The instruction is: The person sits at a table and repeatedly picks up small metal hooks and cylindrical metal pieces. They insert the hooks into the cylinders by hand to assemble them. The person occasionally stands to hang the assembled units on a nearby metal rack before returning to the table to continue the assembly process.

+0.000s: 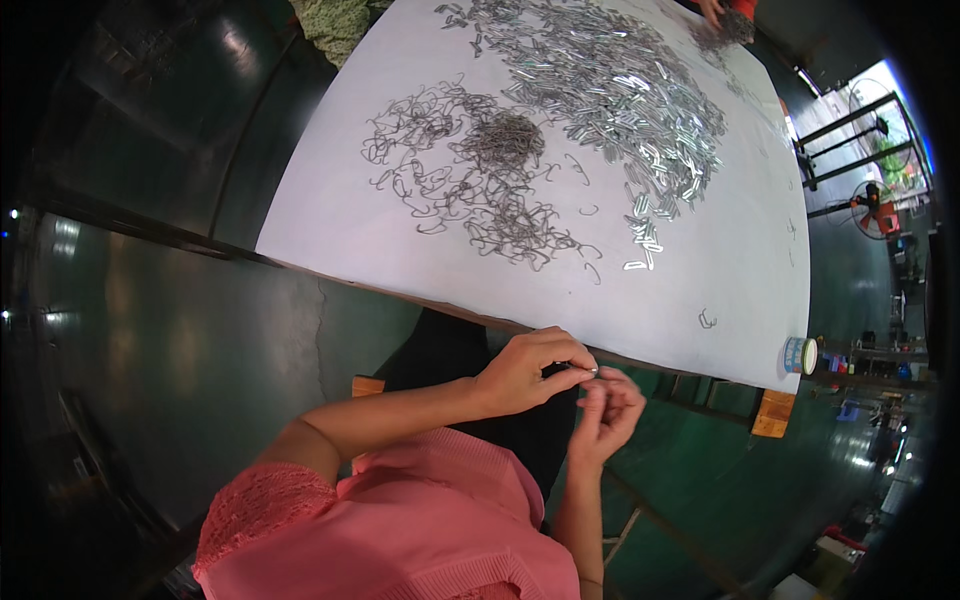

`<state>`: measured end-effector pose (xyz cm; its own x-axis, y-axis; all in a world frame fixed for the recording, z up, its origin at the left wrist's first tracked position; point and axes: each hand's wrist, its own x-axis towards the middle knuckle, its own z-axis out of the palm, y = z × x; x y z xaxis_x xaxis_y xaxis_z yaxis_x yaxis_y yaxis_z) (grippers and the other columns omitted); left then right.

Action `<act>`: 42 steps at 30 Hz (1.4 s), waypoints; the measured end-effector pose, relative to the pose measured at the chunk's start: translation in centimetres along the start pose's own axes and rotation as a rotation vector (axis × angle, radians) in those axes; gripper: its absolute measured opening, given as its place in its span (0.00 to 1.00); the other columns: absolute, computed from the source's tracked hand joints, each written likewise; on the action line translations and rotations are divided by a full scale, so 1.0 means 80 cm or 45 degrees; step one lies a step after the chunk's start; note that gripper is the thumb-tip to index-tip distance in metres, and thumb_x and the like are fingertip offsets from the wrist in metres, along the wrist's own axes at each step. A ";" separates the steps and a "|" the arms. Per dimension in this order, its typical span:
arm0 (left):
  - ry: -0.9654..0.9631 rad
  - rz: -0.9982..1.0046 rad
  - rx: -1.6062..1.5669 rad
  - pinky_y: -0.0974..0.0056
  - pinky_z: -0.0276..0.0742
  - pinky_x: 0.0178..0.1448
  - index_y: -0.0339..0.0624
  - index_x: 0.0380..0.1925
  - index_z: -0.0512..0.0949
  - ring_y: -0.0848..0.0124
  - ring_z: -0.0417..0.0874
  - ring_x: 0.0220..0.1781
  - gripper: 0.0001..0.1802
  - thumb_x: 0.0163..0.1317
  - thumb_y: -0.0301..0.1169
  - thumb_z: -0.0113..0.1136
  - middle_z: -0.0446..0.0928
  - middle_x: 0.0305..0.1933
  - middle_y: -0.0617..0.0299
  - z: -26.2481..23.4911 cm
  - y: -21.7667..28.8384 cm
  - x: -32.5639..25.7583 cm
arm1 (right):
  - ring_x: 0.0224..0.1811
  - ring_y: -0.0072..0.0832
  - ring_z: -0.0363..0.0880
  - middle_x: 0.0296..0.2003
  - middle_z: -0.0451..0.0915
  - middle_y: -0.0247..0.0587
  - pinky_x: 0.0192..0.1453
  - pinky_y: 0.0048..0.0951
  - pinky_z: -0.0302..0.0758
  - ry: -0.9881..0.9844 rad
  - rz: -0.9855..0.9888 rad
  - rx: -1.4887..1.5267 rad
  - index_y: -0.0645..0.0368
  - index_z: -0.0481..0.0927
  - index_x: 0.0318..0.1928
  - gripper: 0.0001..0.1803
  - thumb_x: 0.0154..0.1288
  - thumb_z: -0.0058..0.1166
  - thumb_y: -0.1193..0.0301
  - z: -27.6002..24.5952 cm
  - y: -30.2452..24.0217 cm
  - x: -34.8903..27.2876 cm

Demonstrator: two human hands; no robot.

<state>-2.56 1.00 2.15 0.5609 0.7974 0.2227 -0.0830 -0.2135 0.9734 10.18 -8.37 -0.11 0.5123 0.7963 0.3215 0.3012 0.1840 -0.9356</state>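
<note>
The left hand (522,372) was closed in a pinch around a small shiny metal piece (592,371), which showed just at the tips of its thumb and forefinger. The right hand (606,412) was half curled just beside it, with the fingers bent toward the same piece; whether it also gripped something I could not tell, because the piece was too small. Both hands were held in front of the body, just below the near edge of the white worktop (330,190) and not resting on it. On the worktop lay a heap of dark bent wire hooks (478,180) and, next to it, a wider heap of bright metal clips (620,90); one single hook (707,319) lay alone near the edge. A roll of tape (799,355) stood at the corner. To do this joining well, I judged that the pinch should stay firm and near the tip of the piece, while the other hand brought its part in straight, and the work should be kept over the lap so a dropped piece was easy to find.
</note>
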 end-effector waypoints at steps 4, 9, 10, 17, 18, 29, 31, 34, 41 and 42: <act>-0.110 0.086 -0.008 0.62 0.75 0.47 0.40 0.35 0.81 0.66 0.79 0.41 0.06 0.56 0.25 0.64 0.81 0.37 0.61 -0.015 -0.042 -0.003 | 0.34 0.21 0.76 0.38 0.75 0.39 0.28 0.17 0.68 -0.135 0.119 -0.257 0.63 0.71 0.43 0.07 0.69 0.49 0.73 0.000 -0.004 0.065; -0.207 0.109 -0.074 0.61 0.74 0.51 0.40 0.35 0.80 0.65 0.80 0.43 0.06 0.57 0.26 0.64 0.81 0.37 0.61 -0.017 -0.096 0.002 | 0.33 0.23 0.76 0.35 0.77 0.34 0.30 0.22 0.70 -0.670 -0.083 -0.455 0.61 0.78 0.37 0.04 0.65 0.53 0.74 0.109 -0.009 0.164; -0.232 0.074 -0.101 0.60 0.74 0.52 0.40 0.35 0.80 0.64 0.80 0.43 0.06 0.57 0.27 0.64 0.81 0.38 0.61 -0.018 -0.102 0.002 | 0.33 0.25 0.77 0.34 0.77 0.35 0.31 0.24 0.71 -0.792 -0.156 -0.419 0.60 0.79 0.37 0.04 0.63 0.53 0.75 0.135 -0.002 0.177; -0.136 0.201 -0.168 0.60 0.73 0.45 0.41 0.31 0.78 0.62 0.76 0.38 0.04 0.57 0.28 0.63 0.77 0.32 0.61 -0.014 -0.113 0.003 | 0.38 0.41 0.79 0.39 0.76 0.41 0.42 0.39 0.75 -1.213 -0.407 -0.909 0.51 0.83 0.37 0.11 0.58 0.51 0.80 0.273 0.032 0.227; -0.133 0.209 -0.180 0.59 0.73 0.45 0.41 0.31 0.78 0.62 0.76 0.39 0.04 0.57 0.28 0.63 0.77 0.32 0.61 -0.013 -0.113 0.003 | 0.40 0.42 0.78 0.39 0.75 0.41 0.43 0.40 0.74 -1.281 -0.364 -0.991 0.51 0.82 0.38 0.12 0.58 0.50 0.81 0.282 0.034 0.232; -0.299 0.090 -0.235 0.53 0.71 0.59 0.40 0.42 0.78 0.54 0.76 0.52 0.10 0.59 0.26 0.61 0.78 0.47 0.55 -0.023 -0.113 0.002 | 0.34 0.38 0.79 0.34 0.79 0.39 0.41 0.36 0.75 -1.454 -0.265 -0.791 0.55 0.83 0.35 0.06 0.55 0.60 0.71 0.322 0.019 0.238; -0.223 0.097 -0.169 0.53 0.70 0.59 0.40 0.44 0.77 0.53 0.75 0.53 0.12 0.59 0.26 0.60 0.77 0.49 0.54 -0.022 -0.109 -0.001 | 0.34 0.38 0.79 0.34 0.79 0.39 0.40 0.35 0.75 -1.489 -0.253 -0.859 0.56 0.83 0.34 0.07 0.55 0.60 0.70 0.330 0.022 0.222; -0.201 0.104 -0.123 0.53 0.70 0.58 0.40 0.46 0.76 0.52 0.74 0.54 0.14 0.59 0.26 0.60 0.76 0.50 0.54 -0.024 -0.104 0.000 | 0.35 0.38 0.79 0.33 0.79 0.39 0.41 0.36 0.75 -1.510 -0.306 -1.010 0.56 0.82 0.32 0.06 0.56 0.60 0.69 0.333 0.023 0.209; -0.252 0.149 -0.159 0.56 0.71 0.55 0.41 0.34 0.78 0.57 0.75 0.51 0.06 0.57 0.28 0.61 0.79 0.39 0.60 -0.019 -0.114 0.003 | 0.39 0.39 0.78 0.32 0.76 0.40 0.44 0.37 0.74 -1.498 -0.250 -0.993 0.54 0.82 0.37 0.07 0.58 0.56 0.73 0.305 0.013 0.237; -0.221 0.160 -0.172 0.56 0.71 0.54 0.41 0.34 0.78 0.58 0.75 0.50 0.05 0.57 0.28 0.61 0.79 0.38 0.61 -0.017 -0.113 0.002 | 0.39 0.39 0.77 0.32 0.75 0.40 0.44 0.37 0.74 -1.418 -0.236 -0.941 0.52 0.83 0.40 0.09 0.58 0.55 0.74 0.303 0.013 0.238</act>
<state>-2.80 3.83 -6.54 0.6713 0.6581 0.3409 -0.2635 -0.2180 0.9397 0.75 20.95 1.54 -0.3964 0.8993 -0.1847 0.8341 0.2687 -0.4818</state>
